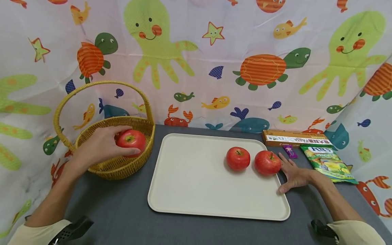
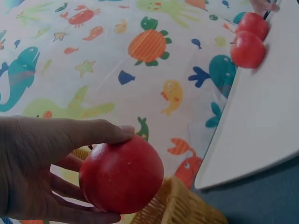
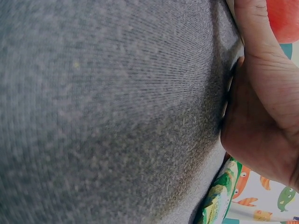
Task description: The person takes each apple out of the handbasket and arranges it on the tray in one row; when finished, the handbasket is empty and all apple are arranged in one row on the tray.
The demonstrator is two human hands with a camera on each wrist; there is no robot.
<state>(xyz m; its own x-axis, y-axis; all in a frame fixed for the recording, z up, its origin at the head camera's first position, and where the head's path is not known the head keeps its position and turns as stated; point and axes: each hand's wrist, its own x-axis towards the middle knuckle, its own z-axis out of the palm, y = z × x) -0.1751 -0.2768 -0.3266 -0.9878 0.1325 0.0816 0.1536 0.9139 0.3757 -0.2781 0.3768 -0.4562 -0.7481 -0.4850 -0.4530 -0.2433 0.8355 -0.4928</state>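
A red apple point(image 1: 131, 143) is gripped by my left hand point(image 1: 104, 144) over the yellow wicker basket point(image 1: 117, 172). In the left wrist view the thumb and fingers curl round this apple point(image 2: 122, 175), with part of the basket point(image 2: 187, 205) below. On the right half of the cream tray point(image 1: 190, 177) two more apples sit side by side, a left apple point(image 1: 238, 158) and a right apple point(image 1: 267, 163). My right hand point(image 1: 292, 175) rests at the tray's right edge, fingers spread, close beside the right apple. Its palm lies low over the grey cloth point(image 3: 117, 116).
Beyond my right hand lie a brown box point(image 1: 297, 139), a small purple packet point(image 1: 290, 151) and a green FOX'S bag point(image 1: 329, 163). The basket's tall handle point(image 1: 104, 82) arches above my left hand. A patterned curtain point(image 1: 196, 61) hangs behind the table.
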